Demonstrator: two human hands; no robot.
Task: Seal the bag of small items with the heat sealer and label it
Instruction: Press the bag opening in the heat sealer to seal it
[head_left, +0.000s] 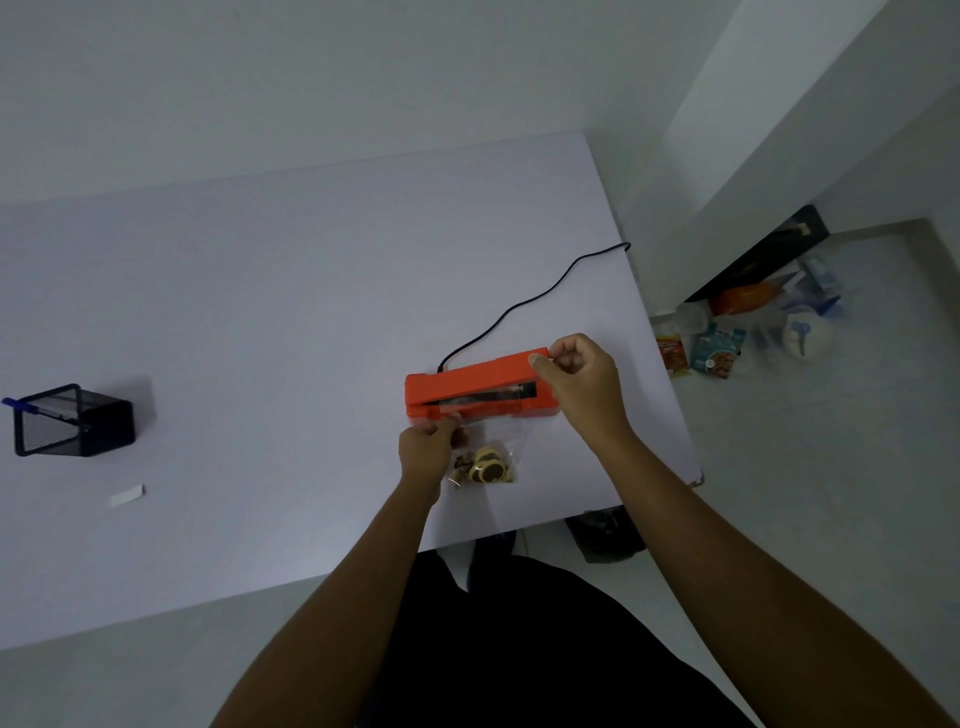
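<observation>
An orange heat sealer (467, 379) lies on the white table (260, 312), its lid raised a little so a dark slot shows along its length. My right hand (576, 379) pinches the lid's right end. A clear plastic bag (488, 457) holding small round brown and cream items lies just in front of the sealer, its open top edge reaching into the slot. My left hand (426, 449) pinches the bag's upper left corner at the sealer's front edge. A small white label (127, 494) lies far to the left on the table.
A black cord (540, 296) runs from the sealer back over the table's far right edge. A black mesh pen holder (78, 423) with a blue pen (15, 404) stands at the left. Packets and clutter (727, 343) lie on the floor at the right.
</observation>
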